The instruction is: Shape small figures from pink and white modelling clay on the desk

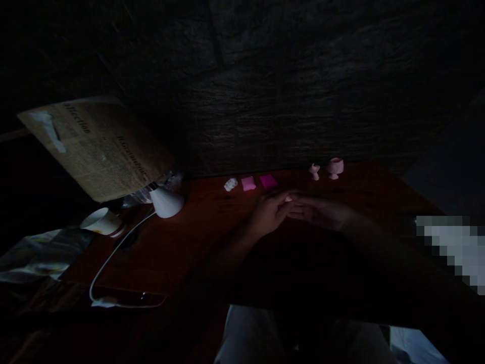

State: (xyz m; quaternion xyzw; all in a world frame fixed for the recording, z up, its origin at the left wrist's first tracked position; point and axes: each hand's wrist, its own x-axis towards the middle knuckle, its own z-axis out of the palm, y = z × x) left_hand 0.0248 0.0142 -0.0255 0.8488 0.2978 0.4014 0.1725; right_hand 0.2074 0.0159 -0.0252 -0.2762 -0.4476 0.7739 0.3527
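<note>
My left hand [268, 212] and my right hand [322, 210] meet over the front of the wooden table, fingers curled together. Between their fingertips shows a small pale pink piece of clay [288, 199]; most of it is hidden and its shape is hard to make out in the dark. Beyond them lie a crumpled white lump [231, 184], a light pink clay square [248, 183] and a bright magenta square [269, 182]. To the right stand two pink clay figures: a small stemmed one [314, 172] and a larger goblet-shaped cup [335, 168].
A white cone-shaped lamp base [168, 202] with a white cable [99, 270] stands left on the table [204, 212]. Near it are a white paper cup [102, 222], a printed brown paper bag [94, 149] and crumpled plastic [41, 253]. A dark wall [246, 101] rises behind.
</note>
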